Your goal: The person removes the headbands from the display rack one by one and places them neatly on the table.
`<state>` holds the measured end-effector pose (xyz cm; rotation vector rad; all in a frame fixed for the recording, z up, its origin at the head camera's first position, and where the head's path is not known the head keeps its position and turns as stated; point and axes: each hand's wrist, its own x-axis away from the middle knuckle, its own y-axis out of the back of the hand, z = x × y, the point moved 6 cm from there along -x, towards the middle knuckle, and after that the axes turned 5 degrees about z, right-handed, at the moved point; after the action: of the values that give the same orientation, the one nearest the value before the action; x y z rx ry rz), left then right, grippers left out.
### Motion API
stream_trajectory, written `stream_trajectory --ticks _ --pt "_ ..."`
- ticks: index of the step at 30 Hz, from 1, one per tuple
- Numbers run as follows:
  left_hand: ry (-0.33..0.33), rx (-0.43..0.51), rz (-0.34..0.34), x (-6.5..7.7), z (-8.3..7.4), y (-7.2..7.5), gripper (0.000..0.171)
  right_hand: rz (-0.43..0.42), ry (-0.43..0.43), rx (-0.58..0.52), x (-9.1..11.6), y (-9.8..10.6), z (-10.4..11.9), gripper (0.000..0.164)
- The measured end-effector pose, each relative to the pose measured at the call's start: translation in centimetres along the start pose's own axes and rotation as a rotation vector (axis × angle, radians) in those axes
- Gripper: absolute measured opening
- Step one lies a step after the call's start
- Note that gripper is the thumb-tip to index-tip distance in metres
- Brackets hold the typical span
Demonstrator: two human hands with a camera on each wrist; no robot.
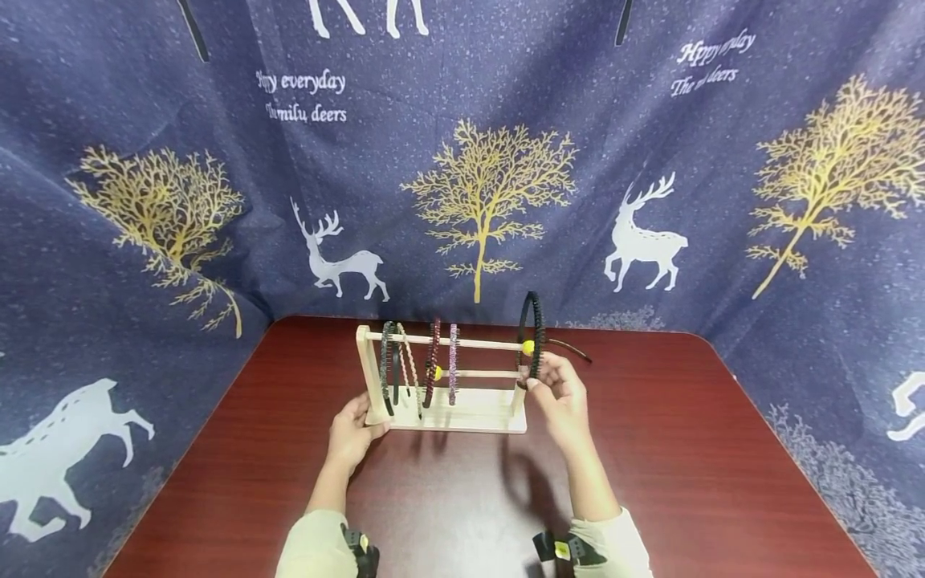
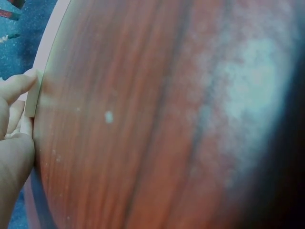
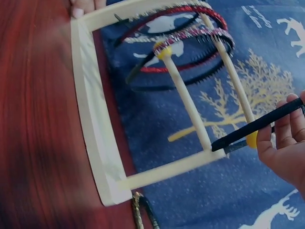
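A pale wooden headband rack (image 1: 480, 409) with two horizontal bars stands on the table. At its left end, my left hand (image 1: 350, 433) grips the base, thumb at the front corner. My right hand (image 1: 567, 401) pinches a black headband (image 3: 257, 125) at the rack's right end. That headband stands upright around the upper bar's tip, beside a yellow knob (image 1: 527, 348). Toward the left hang a dark glittery headband (image 1: 386, 369), a pale beaded headband (image 1: 410, 357), a dark red headband (image 1: 432, 365) and a pink-purple glittery headband (image 1: 453, 365).
Behind my right hand, another thin headband (image 1: 571, 347) lies on the reddish-brown table (image 1: 433, 498). A blue cloth (image 1: 433, 96) printed with deer and trees hangs behind and beside the table. The lower bar's free end carries a yellow knob (image 3: 163, 50).
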<state>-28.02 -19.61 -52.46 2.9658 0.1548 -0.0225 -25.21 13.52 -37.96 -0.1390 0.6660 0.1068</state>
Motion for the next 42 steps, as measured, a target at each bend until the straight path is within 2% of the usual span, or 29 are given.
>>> stream_trajectory --ticks 6,14,21,27,32,36,42 --pt "-0.010 0.008 0.000 -0.2 0.2 -0.3 0.071 -0.096 -0.014 -0.093 0.0 2.0 0.7 0.031" --pt "-0.002 0.011 0.019 -0.3 0.2 -0.5 0.072 -0.167 -0.020 -0.085 0.4 4.9 1.1 0.032" --pt "-0.001 0.004 0.021 -0.2 0.0 -0.5 0.071 -0.251 -0.082 0.025 0.7 8.3 0.0 0.032" --pt "0.010 -0.001 0.007 -0.1 0.2 -0.4 0.071 -0.302 -0.091 0.098 1.1 10.9 -0.6 0.031" --pt "0.005 0.003 -0.001 0.0 0.2 -0.4 0.070 -0.334 -0.153 0.184 1.3 13.1 -1.2 0.032" --pt "-0.004 0.016 0.005 -0.2 0.2 -0.4 0.069 -0.329 -0.207 0.281 1.5 14.3 -1.3 0.032" --pt "-0.008 0.036 0.003 -0.2 0.2 -0.2 0.069 -0.280 -0.224 0.428 1.4 15.6 -1.5 0.031"
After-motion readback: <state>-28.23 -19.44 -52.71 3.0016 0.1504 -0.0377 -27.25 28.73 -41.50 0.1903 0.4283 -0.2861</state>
